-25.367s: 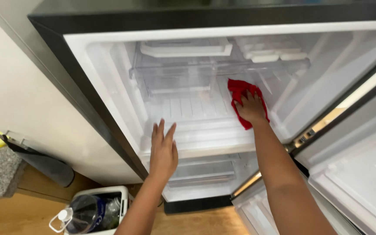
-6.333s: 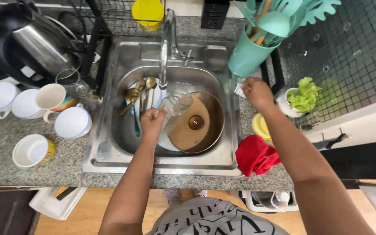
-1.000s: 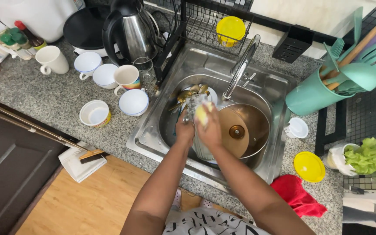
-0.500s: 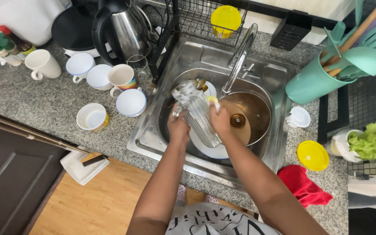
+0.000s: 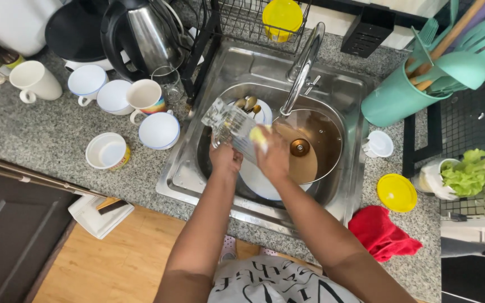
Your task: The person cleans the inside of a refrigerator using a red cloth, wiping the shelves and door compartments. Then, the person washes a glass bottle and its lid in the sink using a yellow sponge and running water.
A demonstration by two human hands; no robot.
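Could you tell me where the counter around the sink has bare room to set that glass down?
Bare granite lies in front of the yellow-banded cup, left of the sink. A smaller patch sits between the yellow lid and small white cup. Behind, mugs and the kettle crowd it.

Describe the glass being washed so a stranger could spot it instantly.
Start at the steel sink in the granite counter. Above its basin, left of the faucet, the left hand grips a clear ribbed glass tilted on its side, while the right hand presses a yellow sponge against it. It is the only see-through item held there.

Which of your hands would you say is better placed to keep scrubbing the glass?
Right, probably: the right hand holds the yellow sponge against the glass, while the left hand grips its base.
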